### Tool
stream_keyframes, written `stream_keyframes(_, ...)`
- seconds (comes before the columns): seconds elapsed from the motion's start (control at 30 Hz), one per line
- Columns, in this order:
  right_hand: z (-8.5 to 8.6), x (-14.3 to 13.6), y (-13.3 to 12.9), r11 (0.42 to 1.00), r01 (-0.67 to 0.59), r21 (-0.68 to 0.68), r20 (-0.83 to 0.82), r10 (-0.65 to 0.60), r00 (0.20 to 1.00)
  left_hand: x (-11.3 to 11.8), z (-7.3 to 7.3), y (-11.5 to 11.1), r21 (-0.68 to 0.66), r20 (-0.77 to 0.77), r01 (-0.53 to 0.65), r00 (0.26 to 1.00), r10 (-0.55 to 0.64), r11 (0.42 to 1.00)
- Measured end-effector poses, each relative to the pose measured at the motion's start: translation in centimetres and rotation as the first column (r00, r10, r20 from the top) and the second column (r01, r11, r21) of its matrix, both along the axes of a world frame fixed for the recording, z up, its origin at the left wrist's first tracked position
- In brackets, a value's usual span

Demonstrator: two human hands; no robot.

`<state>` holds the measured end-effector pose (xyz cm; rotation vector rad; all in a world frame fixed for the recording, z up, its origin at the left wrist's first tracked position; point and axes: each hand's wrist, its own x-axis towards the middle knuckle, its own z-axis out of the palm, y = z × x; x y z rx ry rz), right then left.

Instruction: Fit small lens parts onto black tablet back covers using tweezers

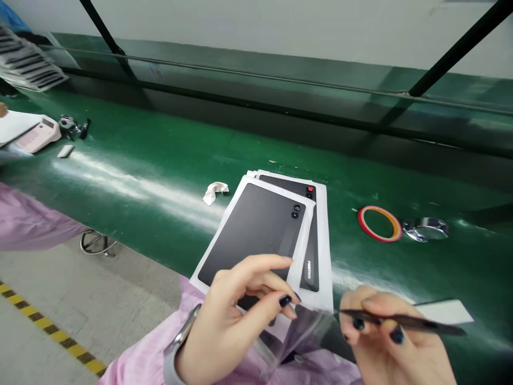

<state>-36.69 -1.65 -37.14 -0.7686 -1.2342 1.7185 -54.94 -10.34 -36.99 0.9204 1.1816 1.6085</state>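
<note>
The left hand [236,310] is curling loosely, fingers bent and half closed, its thumb and fingertips pinching the edge of a clear film [304,326] near the bottom of the view. The right hand [390,342] is closing firmly around dark tweezers [404,320], which are lying almost level with their tips pointing left into the film and their far end sticking out to the right. The film is hanging between the 2 hands, just in front of 2 stacked tablets [256,230], dark backs up, each resting on white wrapping. The top tablet is lying askew over the lower one, with its camera lenses showing near the upper right corner; the left fingers are hovering just above its near edge.

The tablets are sitting on a glossy green bench [160,160] that is running across the view. A crumpled white scrap [215,192] is lying just left of the tablets. To the right, well apart, a red tape ring [379,223] is lying flat beside a shiny roll [425,229]. A white card [444,312] is lying behind the tweezers. Far left, a pink calculator [38,135] is sitting near some small dark bits too blurred to identify.

Pink sleeves are covering both wrists, and the lower edge of the frame is cutting off the right hand. Whether the tweezer tips are actually gripping the film is hard to tell
</note>
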Motion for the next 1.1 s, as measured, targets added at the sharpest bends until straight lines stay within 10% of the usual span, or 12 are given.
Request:
stream_keyframes(0.2, -1.7, -3.0, 6.6, 0.961, 0.259, -0.1, 0.268, -0.225, 0.937, -6.3, -0.9, 1.1, -0.136, -0.233, -0.099, 0.97, 0.065, 0.986)
stream_keyframes(0.4, -4.2, -5.7, 12.3, 0.968, 0.201, -0.15, 0.334, -0.142, 0.932, -9.6, -3.3, 3.9, -0.167, -0.563, -0.236, 0.82, 0.104, 0.957)
stream_keyframes(0.77, -5.3, -4.9, 12.7, 0.972, 0.159, -0.171, 0.275, -0.108, 0.955, -10.3, -6.1, 5.1, -0.003, -0.706, -0.207, 0.694, 0.145, 0.978)
stream_keyframes(1.1, -6.1, -4.1, 13.5, 0.985, 0.021, -0.171, 0.282, 0.028, 0.959, -10.5, -6.3, 5.0, 0.003, -0.678, -0.146, 0.727, 0.109, 0.989)
